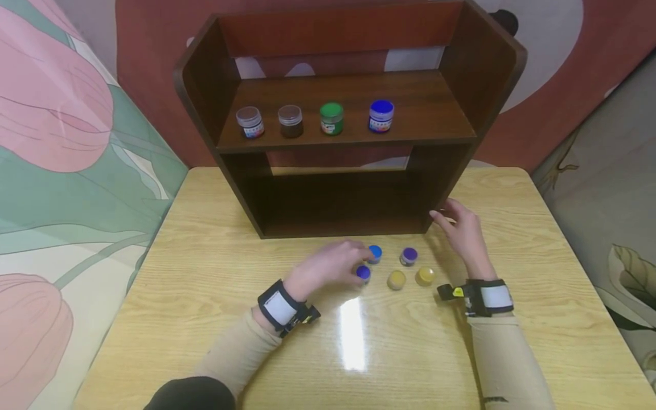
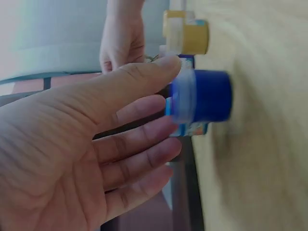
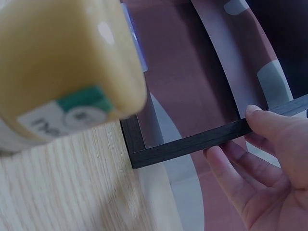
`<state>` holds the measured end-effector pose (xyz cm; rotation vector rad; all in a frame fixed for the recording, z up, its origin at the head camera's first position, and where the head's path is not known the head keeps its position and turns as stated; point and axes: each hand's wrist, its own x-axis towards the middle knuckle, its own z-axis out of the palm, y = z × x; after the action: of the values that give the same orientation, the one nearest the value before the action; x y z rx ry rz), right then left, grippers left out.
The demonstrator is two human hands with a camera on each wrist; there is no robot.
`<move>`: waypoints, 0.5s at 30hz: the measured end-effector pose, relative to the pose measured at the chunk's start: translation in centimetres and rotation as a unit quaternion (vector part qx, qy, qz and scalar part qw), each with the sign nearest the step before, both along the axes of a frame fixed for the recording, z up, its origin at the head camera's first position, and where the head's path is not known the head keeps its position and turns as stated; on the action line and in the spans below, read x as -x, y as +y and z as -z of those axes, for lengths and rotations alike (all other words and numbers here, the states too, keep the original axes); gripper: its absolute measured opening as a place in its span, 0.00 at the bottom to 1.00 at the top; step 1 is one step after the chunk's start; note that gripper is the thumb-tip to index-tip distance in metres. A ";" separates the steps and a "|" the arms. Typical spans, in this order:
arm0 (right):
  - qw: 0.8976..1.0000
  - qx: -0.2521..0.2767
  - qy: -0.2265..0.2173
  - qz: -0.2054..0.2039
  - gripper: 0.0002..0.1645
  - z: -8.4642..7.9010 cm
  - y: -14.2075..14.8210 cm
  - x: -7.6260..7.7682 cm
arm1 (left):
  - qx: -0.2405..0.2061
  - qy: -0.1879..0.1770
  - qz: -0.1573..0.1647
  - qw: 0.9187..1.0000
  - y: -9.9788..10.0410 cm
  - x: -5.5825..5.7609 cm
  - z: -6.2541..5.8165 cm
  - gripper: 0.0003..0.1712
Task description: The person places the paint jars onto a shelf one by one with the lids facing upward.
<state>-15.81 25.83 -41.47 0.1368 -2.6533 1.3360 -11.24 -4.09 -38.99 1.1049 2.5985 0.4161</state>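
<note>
My left hand reaches over two small paint jars, fingers extended. Its thumb and fingertips are at the clear lid of the dark blue paint jar, which stands on the table. The light blue paint jar is right by the index fingertip, partly hidden by it in the head view. My right hand pinches the front edge of the side panel of a dark brown two-tier shelf. In the right wrist view the thumb lies on one face of that panel and the fingers on the other.
A purple jar and two yellow jars, one pale and one brighter, stand between the hands. On the upper tier are a clear-lidded jar, a dark jar, a green jar and a blue jar.
</note>
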 end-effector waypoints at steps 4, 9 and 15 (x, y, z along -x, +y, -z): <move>1.000 -0.005 -0.008 0.005 0.27 0.1 0.0 0.1 | 0.016 0.017 -0.008 1.000 0.3 -0.4 0.9 0.28; 1.000 -0.008 -0.018 0.008 0.28 0.2 0.0 0.1 | 0.026 0.029 -0.015 0.999 0.5 -0.6 1.8 0.22; 1.000 -0.011 -0.023 0.006 0.30 0.2 0.0 0.0 | 0.016 0.034 -0.020 0.999 0.3 -0.6 2.3 0.20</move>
<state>-15.84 25.87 -41.64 0.0933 -2.7026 1.3209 -10.68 -3.75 -41.32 1.0760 2.6816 0.3504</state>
